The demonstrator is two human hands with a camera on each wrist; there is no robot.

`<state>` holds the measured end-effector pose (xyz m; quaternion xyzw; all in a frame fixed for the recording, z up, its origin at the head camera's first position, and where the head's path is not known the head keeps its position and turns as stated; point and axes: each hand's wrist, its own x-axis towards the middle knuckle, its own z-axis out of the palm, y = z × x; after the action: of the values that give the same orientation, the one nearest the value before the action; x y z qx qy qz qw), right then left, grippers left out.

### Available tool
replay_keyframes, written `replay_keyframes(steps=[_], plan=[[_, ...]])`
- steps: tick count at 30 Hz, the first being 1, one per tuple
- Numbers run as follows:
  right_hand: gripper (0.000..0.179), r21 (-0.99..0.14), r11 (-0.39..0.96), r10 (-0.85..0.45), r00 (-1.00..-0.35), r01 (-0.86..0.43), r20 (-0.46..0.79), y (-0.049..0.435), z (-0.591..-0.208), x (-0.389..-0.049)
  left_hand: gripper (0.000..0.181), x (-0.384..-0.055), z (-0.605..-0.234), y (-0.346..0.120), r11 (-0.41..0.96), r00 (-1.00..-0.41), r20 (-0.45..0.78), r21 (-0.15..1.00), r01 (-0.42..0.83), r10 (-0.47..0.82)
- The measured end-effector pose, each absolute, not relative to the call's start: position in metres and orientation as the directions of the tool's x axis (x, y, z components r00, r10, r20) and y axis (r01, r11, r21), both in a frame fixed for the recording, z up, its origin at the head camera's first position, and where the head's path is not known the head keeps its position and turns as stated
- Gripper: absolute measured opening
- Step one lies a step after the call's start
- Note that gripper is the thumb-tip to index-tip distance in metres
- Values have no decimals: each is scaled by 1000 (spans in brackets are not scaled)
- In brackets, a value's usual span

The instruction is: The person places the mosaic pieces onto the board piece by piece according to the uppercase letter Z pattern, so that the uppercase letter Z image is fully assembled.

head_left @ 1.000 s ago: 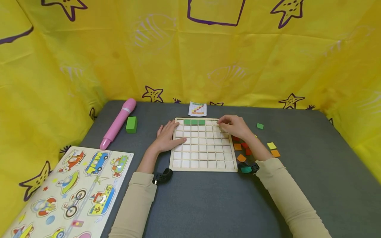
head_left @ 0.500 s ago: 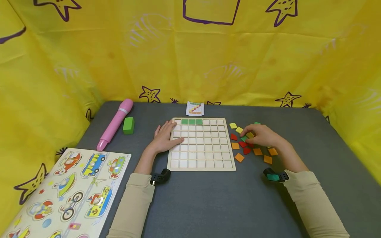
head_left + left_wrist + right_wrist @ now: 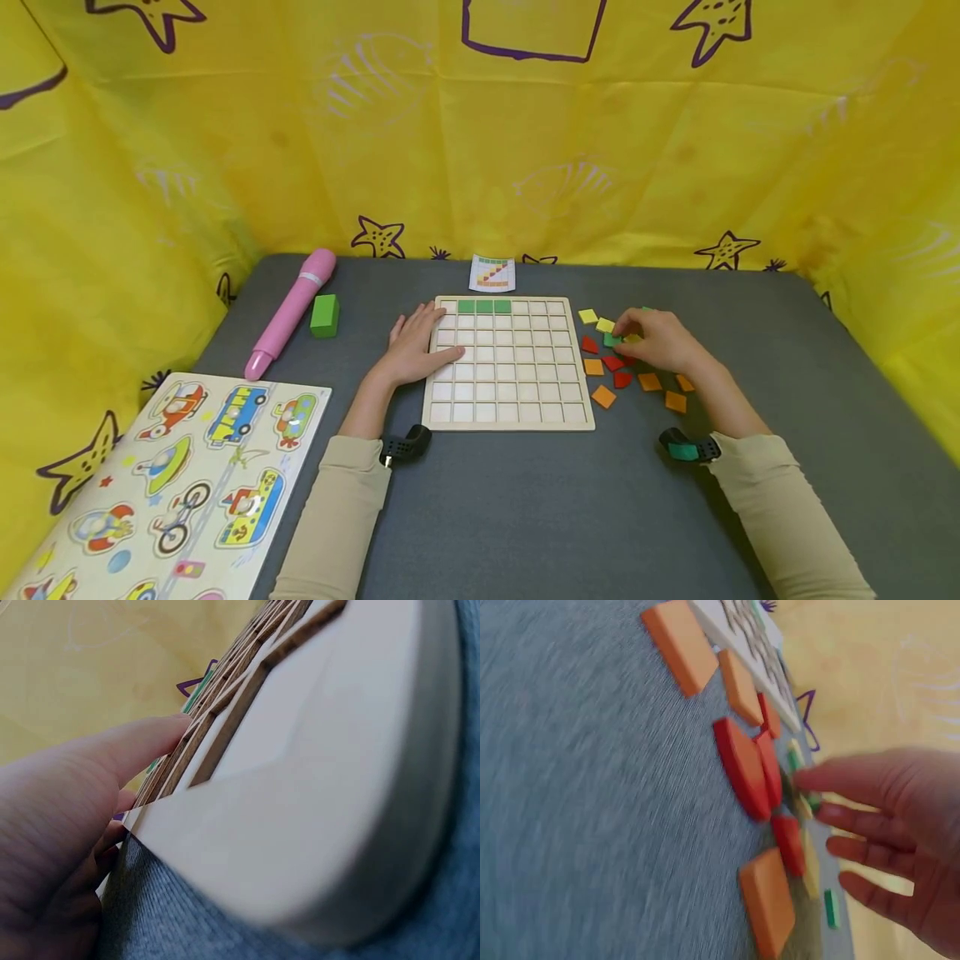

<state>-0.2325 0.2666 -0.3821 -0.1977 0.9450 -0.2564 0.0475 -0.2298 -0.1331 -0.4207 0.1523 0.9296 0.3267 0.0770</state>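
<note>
A wooden grid board point(image 3: 510, 423) lies flat, with three green square tiles point(image 3: 484, 307) in its far row. My left hand point(image 3: 415, 348) rests on its left edge, fingers spread along the side and thumb over the cells; the left wrist view shows the thumb point(image 3: 154, 742) on the grid. To the right of the board, my right hand point(image 3: 658, 340) pinches a green tile point(image 3: 611, 340) between thumb and fingertips, low over a scatter of loose tiles. In the right wrist view that tile is mostly hidden behind the fingers. Red pieces point(image 3: 742, 769) and orange tiles point(image 3: 769, 900) lie close by.
Yellow tiles point(image 3: 587, 317) lie beside the board's right edge. Behind the board is a small pattern card point(image 3: 492, 273). At left are a pink microphone-shaped toy point(image 3: 291, 312), a green block point(image 3: 325, 317) and a picture puzzle board point(image 3: 187, 483). A yellow curtain point(image 3: 480, 150) borders the table.
My right hand has moved from the board's far right corner to the loose tiles, then shifted slightly away from me with the green tile. The left hand stays on the board.
</note>
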Motion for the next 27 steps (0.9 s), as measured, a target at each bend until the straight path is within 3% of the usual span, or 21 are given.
replay_keyframes(steps=[9,18,27], plan=[[22,-637,713,-313,-946,-293,84,214,-388,-255,80,-229,-419,-134,740,-943,-40,632,232,330],[12,-615,703,-364,-924,-356,118,161,-393,-280,80,-228,-420,-133,750,-942,-37,617,240,332],[13,-633,694,-375,-923,-344,91,147,-402,-292,80,-229,-421,-134,748,-941,-34,617,245,336]])
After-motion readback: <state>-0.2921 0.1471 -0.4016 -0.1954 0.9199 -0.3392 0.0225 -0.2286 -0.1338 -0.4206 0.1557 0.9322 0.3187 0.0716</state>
